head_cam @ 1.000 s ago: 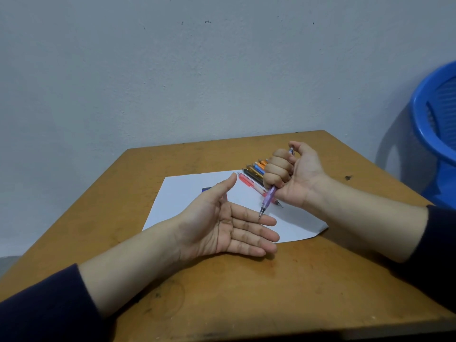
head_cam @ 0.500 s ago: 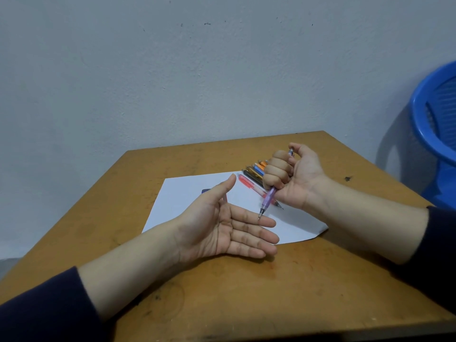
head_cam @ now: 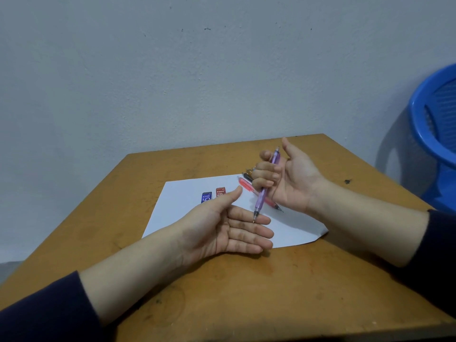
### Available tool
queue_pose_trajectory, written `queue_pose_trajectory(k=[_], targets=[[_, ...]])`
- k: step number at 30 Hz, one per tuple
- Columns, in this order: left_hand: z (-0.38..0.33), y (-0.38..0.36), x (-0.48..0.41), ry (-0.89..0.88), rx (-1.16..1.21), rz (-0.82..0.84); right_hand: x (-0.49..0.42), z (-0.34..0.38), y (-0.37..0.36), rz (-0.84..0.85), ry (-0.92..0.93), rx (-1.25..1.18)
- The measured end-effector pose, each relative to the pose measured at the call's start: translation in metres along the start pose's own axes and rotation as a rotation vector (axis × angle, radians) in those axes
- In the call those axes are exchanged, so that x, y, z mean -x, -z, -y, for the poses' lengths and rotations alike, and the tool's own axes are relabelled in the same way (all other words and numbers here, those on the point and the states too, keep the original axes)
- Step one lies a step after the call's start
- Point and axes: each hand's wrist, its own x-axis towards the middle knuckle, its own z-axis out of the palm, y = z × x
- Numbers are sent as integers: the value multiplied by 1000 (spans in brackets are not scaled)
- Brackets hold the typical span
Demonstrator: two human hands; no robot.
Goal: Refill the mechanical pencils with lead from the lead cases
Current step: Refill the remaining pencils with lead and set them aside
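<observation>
Left hand (head_cam: pixel 222 229): lay open with the palm turned up, four fingers straight and together pointing to 3 o'clock, thumb raised toward 1 o'clock; it held nothing.
Right hand (head_cam: pixel 293 186): its fingers were curled round the purple pencil (head_cam: pixel 260 199), while the thumb stood straight and clear of the barrel.
Purple pencil: steeply tilted, cap end at 1 o'clock and tip at 7 o'clock. The middle of the barrel was hidden inside the curled fingers. The tip sat over the left forefinger; whether it touched the skin could not be told.
Red pencil (head_cam: pixel 245 184): lay on the paper (head_cam: pixel 180 206), running from 10 to 4 o'clock. Its midsection was covered by the right hand and the purple pencil, so only the cap end and the point showed.
Other pencils (head_cam: pixel 247 175): at the paper's 1 o'clock corner, almost wholly behind the right fingers; their number and colours could not be made out.
Blue case (head_cam: pixel 206 197): on the paper at the left hand's 12 o'clock, its near end hidden by that hand.
Red case (head_cam: pixel 220 192): just beside the blue one at its 3 o'clock, its near end behind the left thumb. The print on both was too small to read fully.
Table (head_cam: pixel 246 292): wooden, its near edge cut off by the frame.
Chair (head_cam: pixel 434 134): blue, at 3 o'clock of the table, only partly in frame.
</observation>
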Motion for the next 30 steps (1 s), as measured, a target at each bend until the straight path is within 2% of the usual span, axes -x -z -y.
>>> queue_pose_trajectory(k=[5,8,11,15,21,26,30], targets=[[2,-3,-1,-141,-32,-112,-3,-4,-4,0,15,194],[2,-1,-2,-237,-46,-164,1,-2,-4,-42,89,578],[3,1,-2,-373,-159,-234,5,-1,-4,10,88,857],[6,3,-4,-481,-301,-302,5,-4,-3,42,100,869],[6,17,-12,-602,-494,-442,-3,-4,3,-178,140,892],[-5,42,-20,-709,-890,-674,-7,2,13,-309,237,1349],[-11,63,-28,-543,-1111,-768,-10,-2,18,-304,339,1862]])
